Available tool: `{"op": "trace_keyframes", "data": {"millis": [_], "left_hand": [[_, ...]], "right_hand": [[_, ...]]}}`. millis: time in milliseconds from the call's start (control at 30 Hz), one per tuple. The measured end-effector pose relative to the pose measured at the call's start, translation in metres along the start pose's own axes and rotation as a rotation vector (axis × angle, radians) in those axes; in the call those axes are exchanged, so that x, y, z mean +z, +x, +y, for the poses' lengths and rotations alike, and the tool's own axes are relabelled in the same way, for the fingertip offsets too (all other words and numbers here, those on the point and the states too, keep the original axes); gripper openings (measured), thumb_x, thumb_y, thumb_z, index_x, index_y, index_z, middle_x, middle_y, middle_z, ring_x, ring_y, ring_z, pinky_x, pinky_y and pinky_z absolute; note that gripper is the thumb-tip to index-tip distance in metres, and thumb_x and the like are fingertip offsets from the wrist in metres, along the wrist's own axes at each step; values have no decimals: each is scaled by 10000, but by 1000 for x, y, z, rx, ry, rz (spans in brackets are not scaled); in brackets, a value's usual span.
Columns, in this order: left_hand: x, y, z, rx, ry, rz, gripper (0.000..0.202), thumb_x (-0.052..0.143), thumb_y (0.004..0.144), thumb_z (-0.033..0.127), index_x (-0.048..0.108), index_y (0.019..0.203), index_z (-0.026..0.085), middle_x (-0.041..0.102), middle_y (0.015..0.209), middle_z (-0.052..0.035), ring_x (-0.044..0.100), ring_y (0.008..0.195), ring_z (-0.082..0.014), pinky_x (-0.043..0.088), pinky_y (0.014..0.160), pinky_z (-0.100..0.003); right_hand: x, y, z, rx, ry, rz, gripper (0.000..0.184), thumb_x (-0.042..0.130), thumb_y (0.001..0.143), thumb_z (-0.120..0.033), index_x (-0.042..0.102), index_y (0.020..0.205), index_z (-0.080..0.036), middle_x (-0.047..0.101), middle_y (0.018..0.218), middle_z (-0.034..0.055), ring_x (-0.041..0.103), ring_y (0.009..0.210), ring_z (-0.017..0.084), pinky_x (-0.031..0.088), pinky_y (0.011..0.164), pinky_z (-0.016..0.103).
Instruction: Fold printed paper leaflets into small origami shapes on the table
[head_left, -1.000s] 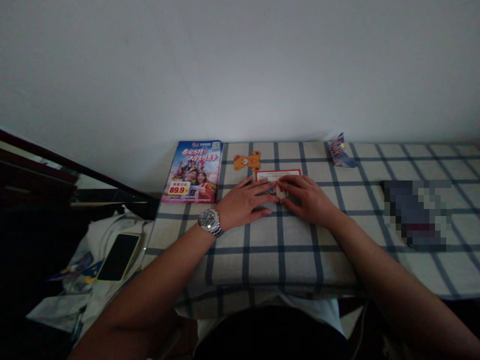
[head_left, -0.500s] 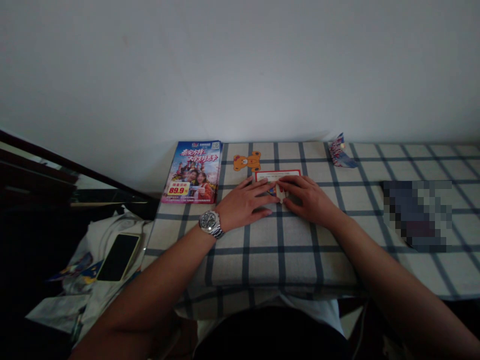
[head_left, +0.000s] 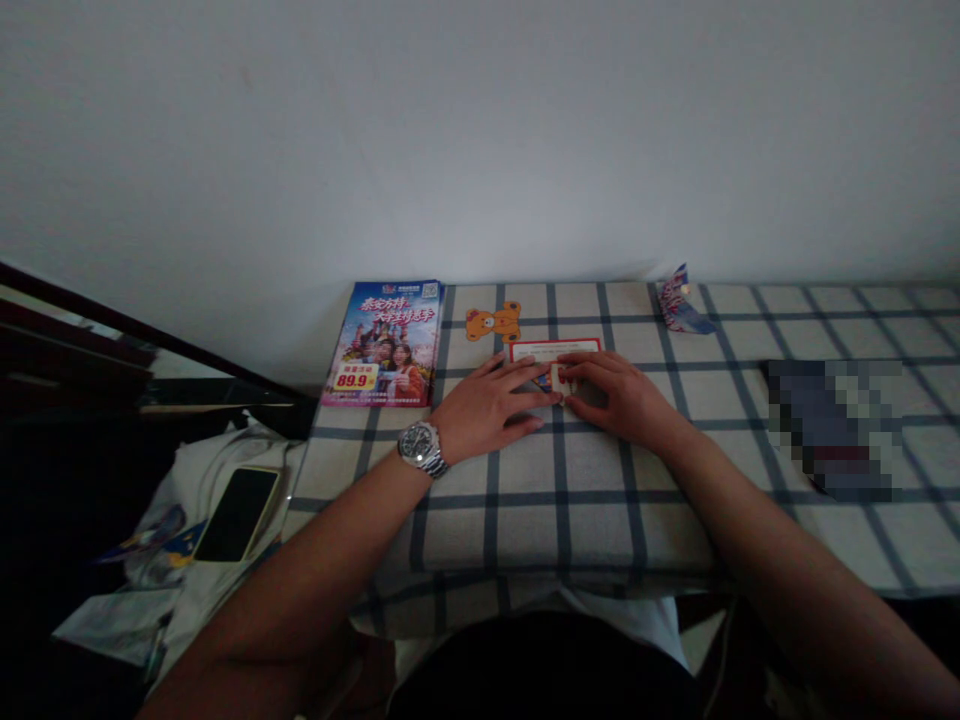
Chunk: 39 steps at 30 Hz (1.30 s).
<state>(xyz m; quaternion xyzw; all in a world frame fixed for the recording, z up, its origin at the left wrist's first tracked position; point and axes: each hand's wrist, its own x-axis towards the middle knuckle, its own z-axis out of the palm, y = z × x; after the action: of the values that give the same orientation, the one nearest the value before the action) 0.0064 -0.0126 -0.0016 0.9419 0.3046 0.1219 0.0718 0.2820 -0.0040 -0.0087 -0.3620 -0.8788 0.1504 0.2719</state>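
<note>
My left hand [head_left: 491,405], a silver watch on its wrist, lies flat with its fingers stretched out over the left part of a white card with a red border [head_left: 559,346]. Opposite it, my right hand [head_left: 619,395] has thumb and fingers bent together around a small printed piece of paper [head_left: 557,382]. Colourful print on this piece shows between the two hands, while its right part is hidden under my right fingers. The fingertips of my left hand touch or nearly touch its left side. Just behind the card lies an orange bear cutout [head_left: 493,322].
A stack of printed flyers [head_left: 386,345] lies left on the checked tablecloth [head_left: 525,510]. A folded colourful paper [head_left: 684,305] stands at the back right, near the wall. Further right is a pixelated dark item [head_left: 832,430]. Lower left, a phone [head_left: 237,514] rests on white bags.
My right fingers have shifted slightly on the small printed piece, and more of its coloured print shows. My left hand stays in place.
</note>
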Motion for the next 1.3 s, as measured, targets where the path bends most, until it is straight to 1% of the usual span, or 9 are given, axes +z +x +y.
{"op": "trace_keyframes", "data": {"millis": [200,400,500,667,933,1100,1300], "left_hand": [[0,0,1,-3,4,4,442,571,1058,443,575,1492,362,429,1662,-58,420,1531,-269,268,1299,-551],[0,0,1,-4,2,11,430,591,1046,443,601,1467,358,439,1656,-58,434,1521,-272,275,1294,-556],[0,1,1,-10,-5,8,427,588,1048,445,603,1465,358,435,1661,-55,424,1529,-269,270,1296,-552],[0,1,1,-22,-24,8,431,590,1046,439,597,1471,364,440,1659,-46,431,1524,-281,267,1293,-571],[0,1,2,-23,-14,10,429,590,1045,439,601,1467,361,450,1652,-46,431,1522,-273,273,1293,-555],[1,1,2,-18,-25,24,442,596,1042,437,588,1480,374,447,1655,-39,428,1525,-270,266,1296,-557],[2,1,1,-16,-20,28,435,598,1040,436,601,1468,360,448,1654,-40,426,1528,-275,261,1301,-559]], "right_hand": [[0,0,0,-11,-8,1,260,708,917,-231,667,1174,-234,695,1361,117,656,1254,313,542,1066,530],[1,2,-5,13,-35,20,220,713,943,-313,670,1149,-245,709,1302,117,662,1214,323,547,1045,541],[3,3,-6,20,-52,26,270,730,940,-325,660,1187,-241,716,1276,117,669,1186,320,551,1041,538],[4,2,-3,-7,-72,40,427,723,949,-350,628,1354,-252,693,1339,122,653,1237,334,542,1071,565],[5,3,-5,-20,-146,23,442,690,971,-376,643,1384,-225,672,1366,133,640,1239,340,542,1085,560],[5,2,-5,-17,-157,13,461,685,968,-368,632,1411,-253,664,1369,124,635,1243,351,540,1079,582],[5,1,-4,-27,-169,10,469,678,976,-380,631,1422,-240,655,1373,140,630,1239,354,541,1075,589]]}}
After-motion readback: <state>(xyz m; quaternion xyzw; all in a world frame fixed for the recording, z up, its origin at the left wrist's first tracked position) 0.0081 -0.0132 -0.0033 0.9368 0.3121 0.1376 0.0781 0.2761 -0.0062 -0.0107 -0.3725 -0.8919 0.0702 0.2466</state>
